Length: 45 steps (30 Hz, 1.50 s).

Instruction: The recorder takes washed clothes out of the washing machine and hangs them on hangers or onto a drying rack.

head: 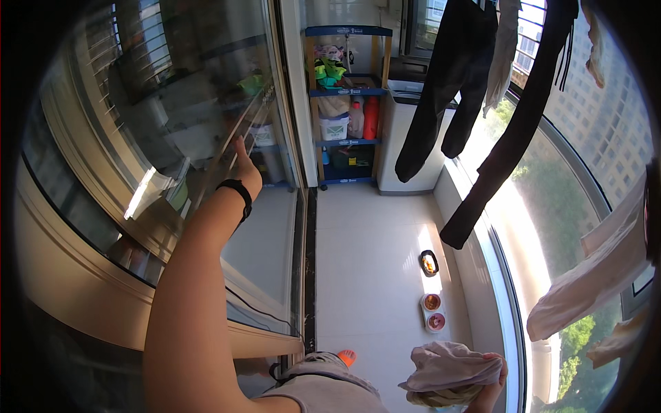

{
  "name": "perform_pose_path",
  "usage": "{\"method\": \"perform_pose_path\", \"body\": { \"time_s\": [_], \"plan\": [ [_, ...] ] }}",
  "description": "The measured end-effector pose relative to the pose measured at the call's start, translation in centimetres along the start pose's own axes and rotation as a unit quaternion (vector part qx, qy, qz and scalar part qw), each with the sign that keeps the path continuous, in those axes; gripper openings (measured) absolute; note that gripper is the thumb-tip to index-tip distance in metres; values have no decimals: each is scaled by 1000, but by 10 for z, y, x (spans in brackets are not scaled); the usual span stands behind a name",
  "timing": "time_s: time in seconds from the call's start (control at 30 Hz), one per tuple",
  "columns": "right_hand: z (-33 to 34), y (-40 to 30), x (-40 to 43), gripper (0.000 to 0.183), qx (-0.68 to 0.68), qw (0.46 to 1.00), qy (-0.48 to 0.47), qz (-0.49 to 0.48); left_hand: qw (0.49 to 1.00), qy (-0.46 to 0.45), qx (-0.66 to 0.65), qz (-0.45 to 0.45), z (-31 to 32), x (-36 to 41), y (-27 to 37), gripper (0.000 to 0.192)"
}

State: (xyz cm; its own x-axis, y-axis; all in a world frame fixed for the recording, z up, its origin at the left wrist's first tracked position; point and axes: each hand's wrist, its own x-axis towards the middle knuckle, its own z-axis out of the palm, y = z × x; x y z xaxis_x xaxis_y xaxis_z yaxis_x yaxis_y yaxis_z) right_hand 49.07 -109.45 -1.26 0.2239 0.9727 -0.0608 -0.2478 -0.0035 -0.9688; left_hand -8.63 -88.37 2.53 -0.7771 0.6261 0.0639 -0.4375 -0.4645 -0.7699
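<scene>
My left arm reaches forward and left, a black band (241, 193) around its wrist. My left hand (249, 168) is at the sliding glass door (258, 227), near the edge of a door frame. Its fingers are mostly hidden, so whether they grip the frame is unclear. Low on the right, my right hand (501, 369) clutches a bunched pale cloth (449, 364). A tan-green cloth (444, 397) hangs under it in the same bundle. An orange slipper (347, 356) shows below my body on the tiled floor (361, 289).
Dark trousers (449, 77), a long dark garment (511, 160) and a pale garment (594, 273) hang by the windows. Two pet bowls (433, 313) and a black dish (429, 263) sit along the right wall. A loaded shelf rack (351, 93) stands beside a washing machine (408, 144).
</scene>
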Motion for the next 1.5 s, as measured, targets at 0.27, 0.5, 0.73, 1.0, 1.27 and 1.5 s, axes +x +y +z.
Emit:
{"method": "perform_pose_path", "body": {
  "time_s": [0.27, 0.5, 0.73, 1.0, 1.27, 1.5],
  "plan": [
    [-1, 6, 6, 11, 11, 1000, 21, -18, 997, 24, 41, -55, -3, 59, 9, 64],
    [-13, 7, 4, 36, -56, 995, -83, 5, 993, 62, -94, -40, -4, 60, -11, 61],
    [3, 6, 15, 34, -78, 993, -83, 14, 961, 79, -267, -10, -9, 75, -22, 58],
    [24, -12, 24, 35, -105, 992, -53, 39, 934, 99, -344, 24, -13, 80, -39, 58],
    [70, -25, 36, 14, -72, 997, -9, -14, 918, 134, -372, 24, -25, 110, -33, 66],
    [43, -55, 34, 22, -24, 997, -72, -15, 732, 142, -648, 157, -49, 120, -51, 70]
  ]
}}
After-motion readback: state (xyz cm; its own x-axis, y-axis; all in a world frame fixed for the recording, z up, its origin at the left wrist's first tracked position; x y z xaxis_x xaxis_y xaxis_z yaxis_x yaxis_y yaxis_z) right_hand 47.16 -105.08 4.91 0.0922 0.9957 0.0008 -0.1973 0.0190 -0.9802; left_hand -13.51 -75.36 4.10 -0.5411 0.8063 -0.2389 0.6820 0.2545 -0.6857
